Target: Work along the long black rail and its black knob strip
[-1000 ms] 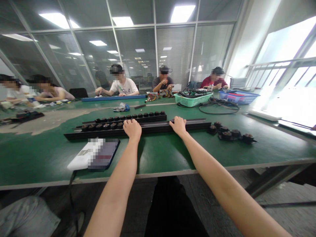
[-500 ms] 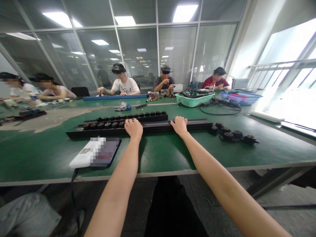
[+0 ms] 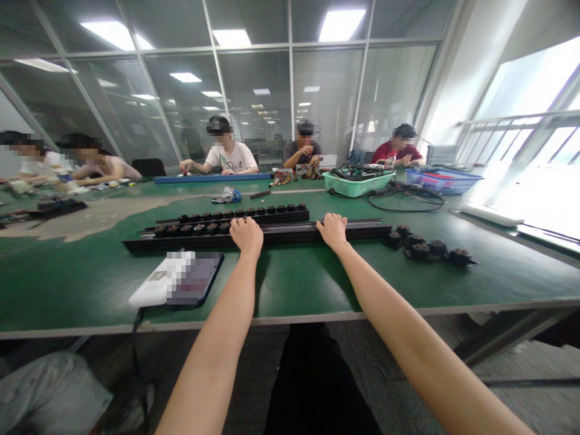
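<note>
A long black rail (image 3: 290,236) lies across the green table before me, with a row of black round parts (image 3: 186,229) seated along its left half. My left hand (image 3: 247,235) is closed over the rail at the right end of that row, and its fingertips are hidden behind the rail. Farther right, my right hand (image 3: 334,231) is curled over the same rail where its groove shows bare. Whether a small part sits under those fingers I cannot make out. Just behind lies a second black rail (image 3: 302,213), filled with similar round parts.
Several loose round parts (image 3: 420,251) lie off the rail's right end. A white power bank (image 3: 149,290) and a phone (image 3: 212,272) lie at front left. Farther back are a crumpled cloth (image 3: 226,195), a green basket (image 3: 357,184) of cables and a blue basket (image 3: 448,181). Several people sit opposite.
My right hand has shifted very slightly to the right along the rail. My left hand and the rails look the same, apart from a small camera shift.
</note>
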The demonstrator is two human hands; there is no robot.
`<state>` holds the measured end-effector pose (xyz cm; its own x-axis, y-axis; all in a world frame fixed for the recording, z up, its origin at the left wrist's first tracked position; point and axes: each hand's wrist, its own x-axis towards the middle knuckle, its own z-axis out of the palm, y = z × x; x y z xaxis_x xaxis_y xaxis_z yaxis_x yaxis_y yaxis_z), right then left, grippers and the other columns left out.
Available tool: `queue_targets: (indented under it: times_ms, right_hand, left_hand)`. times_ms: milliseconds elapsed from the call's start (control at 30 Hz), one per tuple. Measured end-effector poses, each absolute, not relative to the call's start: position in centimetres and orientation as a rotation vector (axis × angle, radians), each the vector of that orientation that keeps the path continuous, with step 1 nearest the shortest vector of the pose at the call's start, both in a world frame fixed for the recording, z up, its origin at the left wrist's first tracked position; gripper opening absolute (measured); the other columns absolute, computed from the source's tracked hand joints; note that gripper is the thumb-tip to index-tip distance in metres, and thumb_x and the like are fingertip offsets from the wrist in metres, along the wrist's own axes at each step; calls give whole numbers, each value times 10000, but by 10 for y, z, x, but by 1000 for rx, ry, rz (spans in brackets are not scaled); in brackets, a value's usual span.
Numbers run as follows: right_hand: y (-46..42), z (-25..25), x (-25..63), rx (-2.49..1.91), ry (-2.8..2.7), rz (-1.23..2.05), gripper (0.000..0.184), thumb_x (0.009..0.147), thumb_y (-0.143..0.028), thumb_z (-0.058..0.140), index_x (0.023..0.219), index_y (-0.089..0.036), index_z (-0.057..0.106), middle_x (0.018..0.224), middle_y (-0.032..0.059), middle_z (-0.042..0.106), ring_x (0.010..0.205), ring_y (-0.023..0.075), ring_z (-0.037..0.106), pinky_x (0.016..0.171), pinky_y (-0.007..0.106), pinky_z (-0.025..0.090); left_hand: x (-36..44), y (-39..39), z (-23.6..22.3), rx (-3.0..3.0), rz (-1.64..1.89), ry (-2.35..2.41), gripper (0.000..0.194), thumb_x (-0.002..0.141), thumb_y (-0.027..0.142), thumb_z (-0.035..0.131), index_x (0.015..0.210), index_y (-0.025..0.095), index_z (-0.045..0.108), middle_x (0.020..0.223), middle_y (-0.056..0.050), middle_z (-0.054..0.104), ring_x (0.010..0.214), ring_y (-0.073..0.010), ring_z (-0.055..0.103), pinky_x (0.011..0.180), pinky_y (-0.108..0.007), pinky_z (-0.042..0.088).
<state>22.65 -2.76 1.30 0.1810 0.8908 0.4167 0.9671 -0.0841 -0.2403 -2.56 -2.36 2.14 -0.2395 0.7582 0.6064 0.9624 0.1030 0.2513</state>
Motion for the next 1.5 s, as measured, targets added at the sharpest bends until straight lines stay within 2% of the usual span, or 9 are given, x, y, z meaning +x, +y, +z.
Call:
queue_targets:
  times_ms: [367, 1500]
  right_hand:
    - [-28, 15, 229, -2023, -1719, -191, 352, 1042, -347, 470, 1167, -87, 673, 1274, 241, 693, 1220, 344, 593, 1049, 436, 348]
    - [-31, 19, 236, -2060, -1628, -163, 363, 1002, -342, 499, 1175, -87, 690, 1256, 250, 703, 1222, 362, 612, 1050, 452, 368]
  left_hand:
    - [-26, -24, 22, -1705, -915, -2078, 423, 1017, 218, 366, 1201, 96, 727, 1295, -243, 684, 1363, -391, 493, 1103, -516, 422]
    - [-26, -24, 22, -1708, -901, -2070, 433, 1017, 220, 361, 1206, 87, 727, 1303, -250, 683, 1367, -387, 489, 1110, -511, 416]
